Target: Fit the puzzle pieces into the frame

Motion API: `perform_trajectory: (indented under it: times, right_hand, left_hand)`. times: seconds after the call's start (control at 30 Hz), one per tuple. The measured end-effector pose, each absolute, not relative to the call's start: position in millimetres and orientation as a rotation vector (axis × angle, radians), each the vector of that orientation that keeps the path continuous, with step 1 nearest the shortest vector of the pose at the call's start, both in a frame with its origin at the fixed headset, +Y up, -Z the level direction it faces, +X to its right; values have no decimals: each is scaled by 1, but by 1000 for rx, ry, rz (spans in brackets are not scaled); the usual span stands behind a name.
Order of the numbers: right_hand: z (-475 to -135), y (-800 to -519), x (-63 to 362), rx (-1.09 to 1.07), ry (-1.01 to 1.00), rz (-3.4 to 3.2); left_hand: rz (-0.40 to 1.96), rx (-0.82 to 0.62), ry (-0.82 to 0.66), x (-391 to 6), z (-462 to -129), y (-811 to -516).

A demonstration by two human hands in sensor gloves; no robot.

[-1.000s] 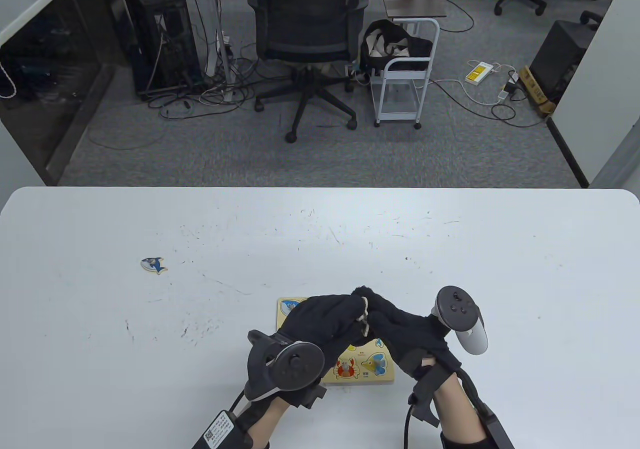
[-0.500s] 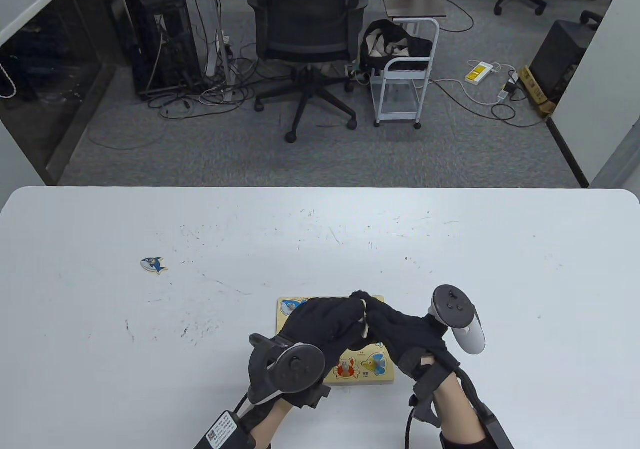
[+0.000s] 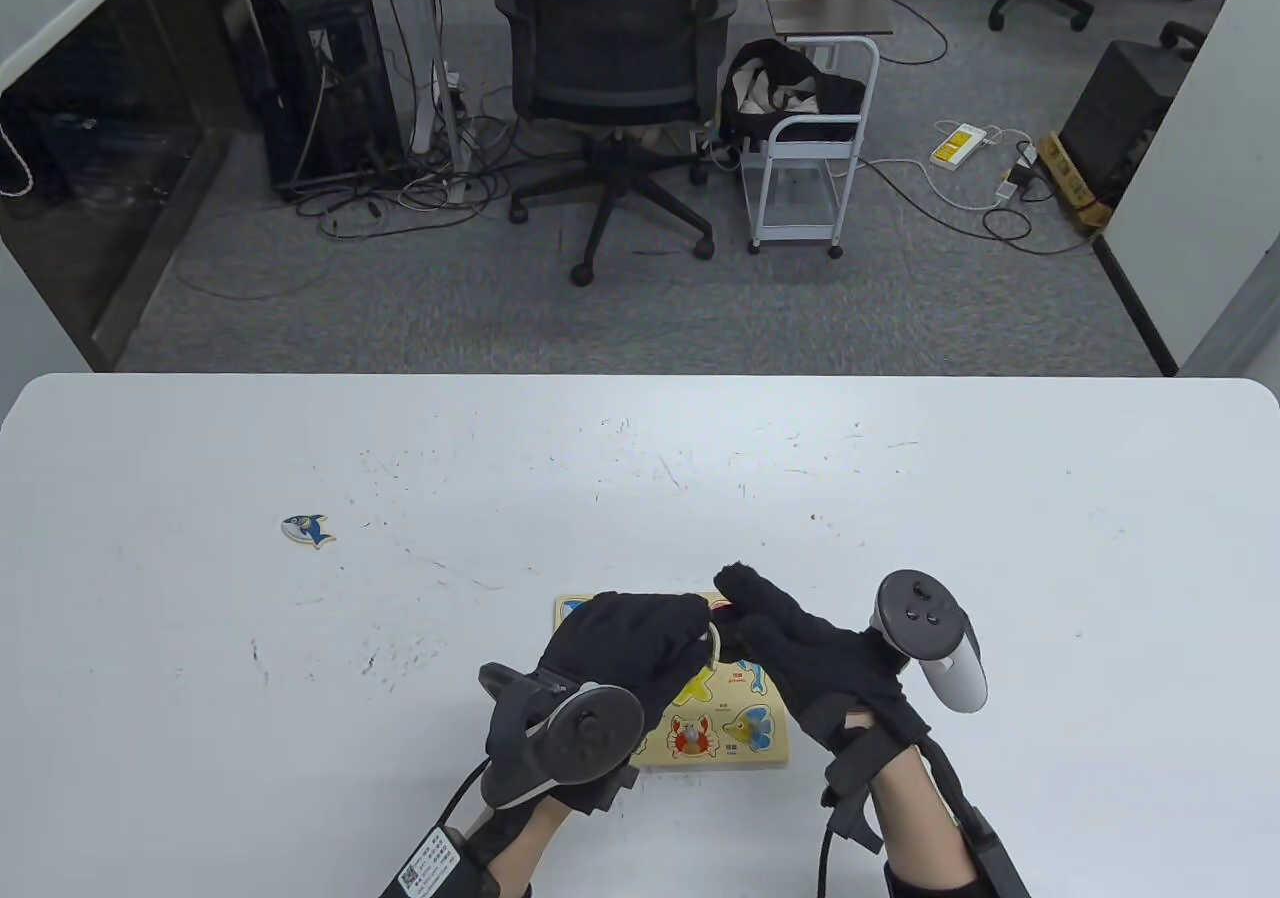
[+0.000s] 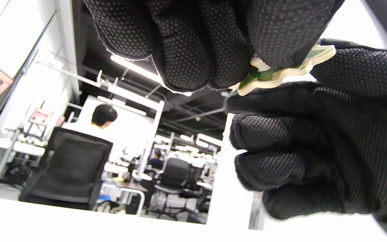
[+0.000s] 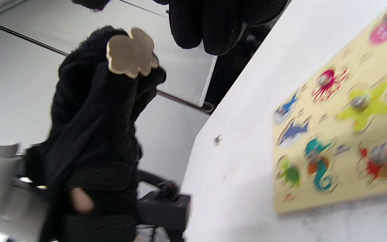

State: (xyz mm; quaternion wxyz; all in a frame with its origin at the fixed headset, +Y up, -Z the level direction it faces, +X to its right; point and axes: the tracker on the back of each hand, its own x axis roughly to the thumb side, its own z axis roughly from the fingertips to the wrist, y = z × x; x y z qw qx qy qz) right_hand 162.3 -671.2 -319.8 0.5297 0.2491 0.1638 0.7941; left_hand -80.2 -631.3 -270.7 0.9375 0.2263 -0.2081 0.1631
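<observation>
A blue shark piece is lying alone far left on the table. The left hand is pinching a green turtle piece in curled fingers above the puzzle frame. The right hand is hovering beside it, fingers loosely curled, gripping nothing.

Grey carpet floor beyond white scuffed table. Black mesh office chair on castors straight behind table. Right of chair: white wire trolley with dark bag on top. Left of chair: black computer tower, cable tangle at its foot. Far right of chair: white power strip on carpet. Strip lights on dark ceiling.
</observation>
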Motion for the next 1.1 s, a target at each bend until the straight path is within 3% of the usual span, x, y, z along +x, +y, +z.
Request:
perform_trajectory:
  times: [0.57,1.1]
  right_hand:
    - [-302,-636,210,61,-115,2553]
    - [-310,-644,222,13,-51,2519]
  left_hand:
    - [-218,281,-303,-87,-290,-633]
    - [-398,55,-280,-98,-310,-697]
